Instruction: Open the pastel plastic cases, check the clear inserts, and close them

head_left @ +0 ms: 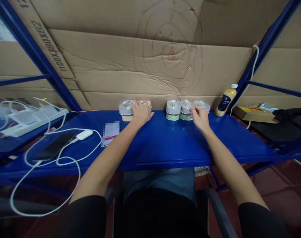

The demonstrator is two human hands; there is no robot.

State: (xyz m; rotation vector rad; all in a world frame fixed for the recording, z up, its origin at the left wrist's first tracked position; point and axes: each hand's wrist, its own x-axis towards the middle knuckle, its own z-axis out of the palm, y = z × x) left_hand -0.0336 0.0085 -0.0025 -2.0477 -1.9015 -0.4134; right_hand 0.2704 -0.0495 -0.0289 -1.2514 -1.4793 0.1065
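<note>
Blue table point(162, 142): my left grip point(141, 113) spreads over pink tubs point(127, 117); green tubs point(173, 116) run sideways behind my right grip point(200, 117), hold unclear.

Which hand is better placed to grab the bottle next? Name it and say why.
The right, I'd judge: the right hand is by the green-based containers, nearer the bottle, while the left hand is over the pink-based containers, farther from it.

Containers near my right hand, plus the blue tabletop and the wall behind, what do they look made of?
Containers: probably smooth plastic, since the lids look translucent and shiny, over pale green where a base shows. Tabletop: likely painted metal, glossy blue, with soft reflections. Wall: apparently matte brown cardboard, with creases, fold lines and printed numbers.
</note>
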